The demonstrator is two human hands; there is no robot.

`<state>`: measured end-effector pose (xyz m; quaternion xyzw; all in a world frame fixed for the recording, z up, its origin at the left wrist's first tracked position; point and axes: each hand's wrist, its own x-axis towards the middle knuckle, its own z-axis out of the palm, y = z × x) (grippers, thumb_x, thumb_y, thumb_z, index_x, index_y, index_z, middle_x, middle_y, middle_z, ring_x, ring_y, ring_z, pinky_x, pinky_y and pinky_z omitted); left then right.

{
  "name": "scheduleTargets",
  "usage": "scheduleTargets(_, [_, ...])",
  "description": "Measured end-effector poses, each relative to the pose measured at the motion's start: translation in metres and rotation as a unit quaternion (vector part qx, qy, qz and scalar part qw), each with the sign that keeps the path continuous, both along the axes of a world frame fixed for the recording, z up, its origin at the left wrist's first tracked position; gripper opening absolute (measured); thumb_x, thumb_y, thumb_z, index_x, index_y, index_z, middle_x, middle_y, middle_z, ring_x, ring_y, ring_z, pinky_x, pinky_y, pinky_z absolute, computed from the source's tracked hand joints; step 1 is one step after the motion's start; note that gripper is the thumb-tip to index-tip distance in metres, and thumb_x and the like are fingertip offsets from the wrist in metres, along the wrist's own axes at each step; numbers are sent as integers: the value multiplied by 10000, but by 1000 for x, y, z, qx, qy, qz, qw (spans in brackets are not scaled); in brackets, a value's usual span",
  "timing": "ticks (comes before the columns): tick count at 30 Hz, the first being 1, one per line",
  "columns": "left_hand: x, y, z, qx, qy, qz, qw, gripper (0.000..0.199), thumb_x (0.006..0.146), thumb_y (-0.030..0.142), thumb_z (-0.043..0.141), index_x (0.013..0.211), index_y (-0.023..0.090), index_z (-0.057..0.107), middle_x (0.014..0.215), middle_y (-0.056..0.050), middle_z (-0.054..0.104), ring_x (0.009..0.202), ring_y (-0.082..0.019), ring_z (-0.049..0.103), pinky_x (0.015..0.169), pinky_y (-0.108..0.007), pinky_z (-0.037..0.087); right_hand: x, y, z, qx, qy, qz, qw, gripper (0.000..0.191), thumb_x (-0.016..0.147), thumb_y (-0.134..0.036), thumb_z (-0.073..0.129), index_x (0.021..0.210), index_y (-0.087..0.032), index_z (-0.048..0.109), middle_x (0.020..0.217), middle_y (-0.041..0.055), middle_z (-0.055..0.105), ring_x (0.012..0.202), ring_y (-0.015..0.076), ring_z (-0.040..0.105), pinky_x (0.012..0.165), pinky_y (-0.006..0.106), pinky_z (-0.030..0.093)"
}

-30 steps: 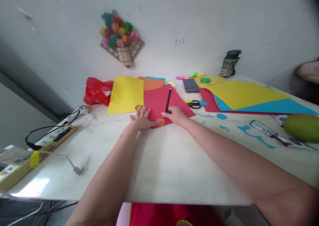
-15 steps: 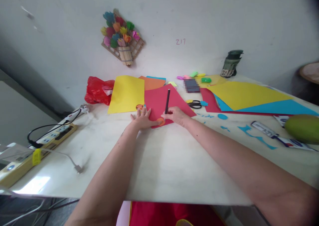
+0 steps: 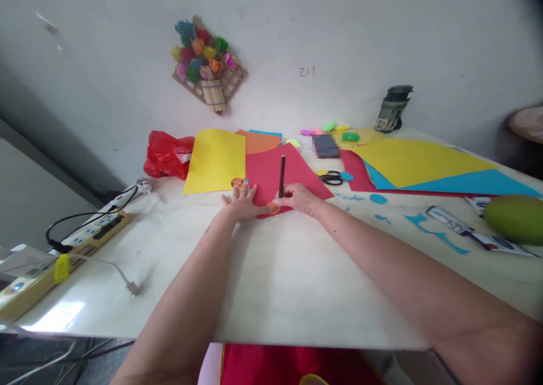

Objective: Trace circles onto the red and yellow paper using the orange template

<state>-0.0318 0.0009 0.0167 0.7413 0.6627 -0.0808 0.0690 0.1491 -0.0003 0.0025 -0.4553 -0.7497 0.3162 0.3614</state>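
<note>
My right hand (image 3: 300,198) grips a black pen (image 3: 282,176), held nearly upright over the near edge of a red paper sheet (image 3: 282,164). The pen's tip is hidden by my fingers, beside a small orange paper disc (image 3: 274,207) lying on the sheet. With fingers spread, my left hand (image 3: 241,203) lies flat at the sheet's left edge, its thumb touching the disc. Just beyond those fingertips is another orange round piece (image 3: 237,182), at the foot of a yellow sheet (image 3: 218,159).
Black-handled scissors (image 3: 331,177) and blue paper scraps (image 3: 379,199) lie to the right, before stacked yellow (image 3: 424,159) and blue sheets. Glue tubes (image 3: 449,221) and a green fruit (image 3: 515,219) are far right. A power strip (image 3: 85,243) and red bag (image 3: 165,153) stand left.
The pen has shifted slightly to the left around the disc, and my right hand moved with it. My left hand stays in place.
</note>
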Motion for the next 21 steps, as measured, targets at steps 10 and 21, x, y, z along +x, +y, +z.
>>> scheduleTargets(10, [-1, 2, -2, 3, 5, 1, 1000, 858, 618, 714, 312, 1307, 313, -5, 1360, 6, -120, 1180, -339, -150, 857, -643, 32, 2, 2, -3, 8, 1, 17, 1000, 251, 588, -370, 606, 713, -153, 625, 675, 32, 622, 660, 142, 549, 628, 256, 411])
scheduleTargets(21, [-1, 3, -3, 6, 3, 8, 1000, 855, 618, 712, 316, 1306, 318, -3, 1360, 18, -120, 1182, -337, -148, 872, -625, 30, 0, 0, -1, 11, -11, 1, 1000, 254, 596, -382, 597, 713, -158, 624, 679, 28, 624, 664, 140, 549, 628, 253, 412])
